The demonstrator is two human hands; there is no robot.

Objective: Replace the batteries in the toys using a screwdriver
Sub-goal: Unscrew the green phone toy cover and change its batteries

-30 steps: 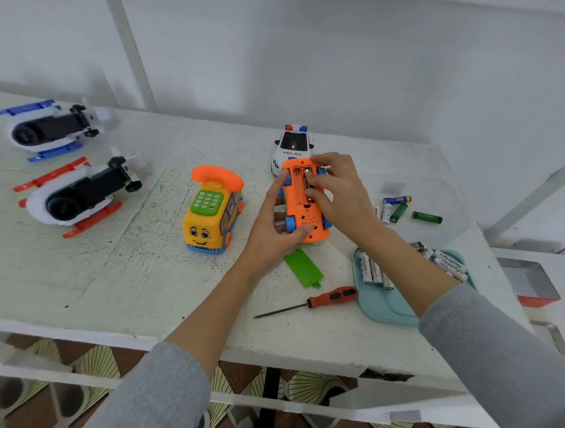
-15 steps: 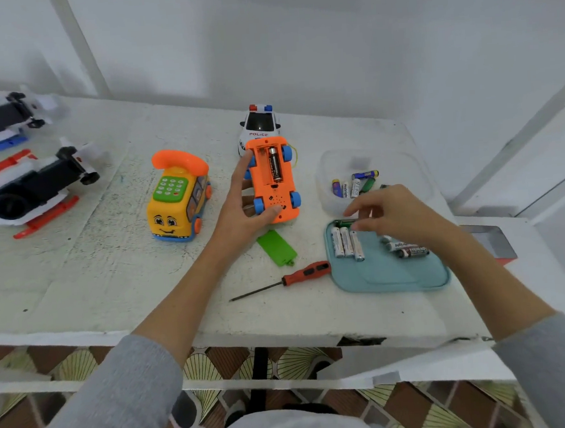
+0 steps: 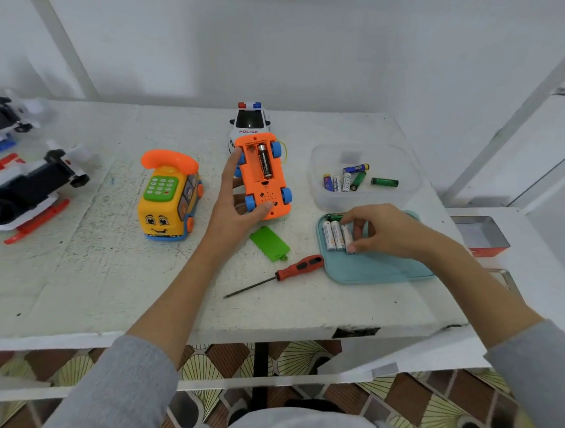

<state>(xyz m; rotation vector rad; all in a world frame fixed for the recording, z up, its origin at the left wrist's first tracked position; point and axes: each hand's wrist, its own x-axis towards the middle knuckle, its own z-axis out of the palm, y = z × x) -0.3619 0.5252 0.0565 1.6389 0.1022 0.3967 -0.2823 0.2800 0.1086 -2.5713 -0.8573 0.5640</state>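
Scuffed white table point(image 3: 78, 278) against white wall. Left hand point(image 3: 236, 200) grips upturned orange toy car point(image 3: 263, 178), mid-table, one compartment slot empty. Right hand point(image 3: 381, 232), near right edge, fingers point(image 3: 356, 237) pinching white battery point(image 3: 347, 239) on teal tray point(image 3: 372, 269), long axis running front-to-back.

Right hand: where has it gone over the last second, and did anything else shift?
The right hand left the upturned orange toy and went right to the teal tray, where it now pinches a white battery. The left hand keeps holding the toy, one battery in its open compartment. The green cover and screwdriver lie where they were.
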